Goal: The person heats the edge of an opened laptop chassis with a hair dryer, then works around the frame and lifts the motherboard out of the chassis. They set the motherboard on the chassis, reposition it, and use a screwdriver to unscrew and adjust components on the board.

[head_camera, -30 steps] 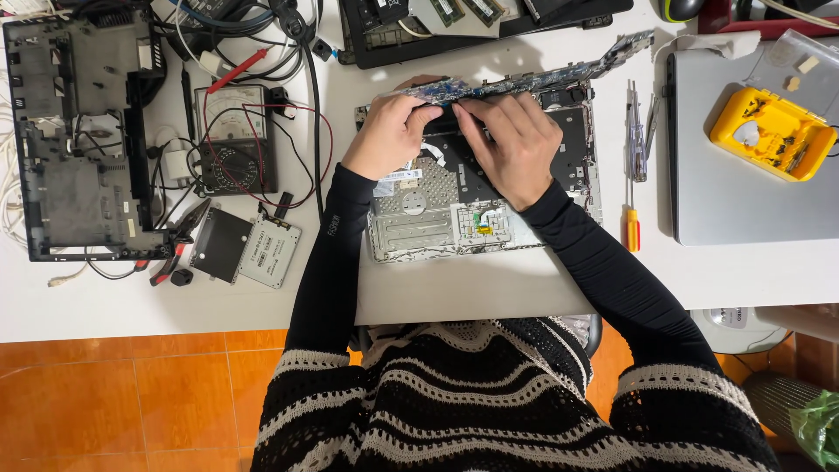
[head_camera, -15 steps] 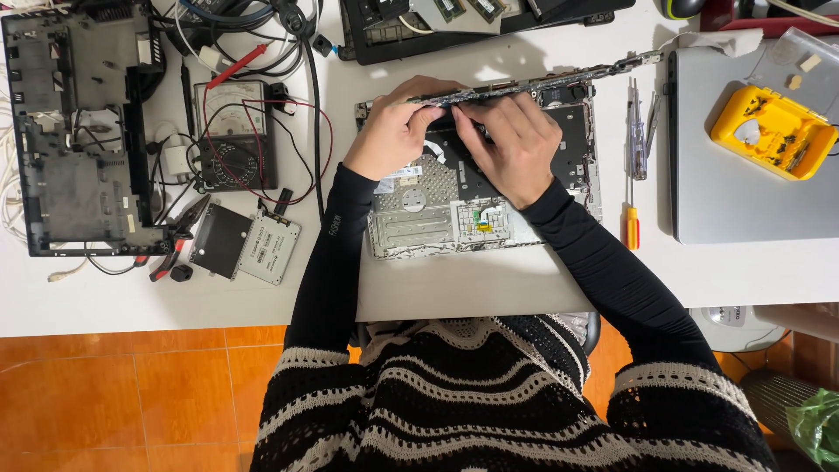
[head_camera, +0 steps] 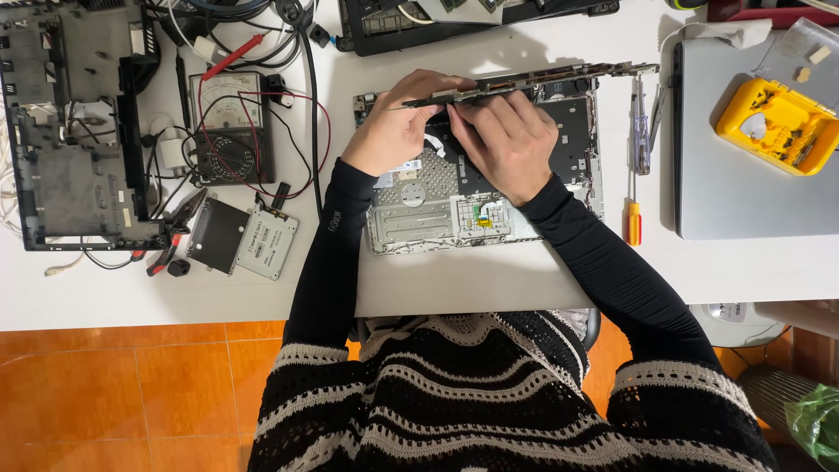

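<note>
Left hand [head_camera: 395,131] and right hand [head_camera: 507,140]: each grip is narrow, fingers curled and closed on the near edge of a long circuit board [head_camera: 542,85], which is tilted on edge so that only its thin side shows. The board spans the far rim of the open laptop base [head_camera: 454,210], running from above the left hand out past the base's right corner. The thumbs are hidden under the board, so how far they wrap cannot be told.

Laptop base: lies flat on the white surface [head_camera: 489,280], directly in front of the person, its metal frame and a small ribbon connector exposed near the wrists.

Right of the base: a clear-handled screwdriver [head_camera: 641,131] and an orange-handled screwdriver [head_camera: 634,223] lie just beside it; further right, a closed grey laptop [head_camera: 743,201] carries a yellow parts tray [head_camera: 776,124].

Left of the base: an analogue multimeter [head_camera: 232,127] with red and black leads; nearer the person, two flat drives [head_camera: 245,238]; beyond these, a stripped black laptop chassis [head_camera: 70,140], well apart from the base.

Beyond the base: another opened black laptop [head_camera: 472,17] at the far edge of the surface.
</note>
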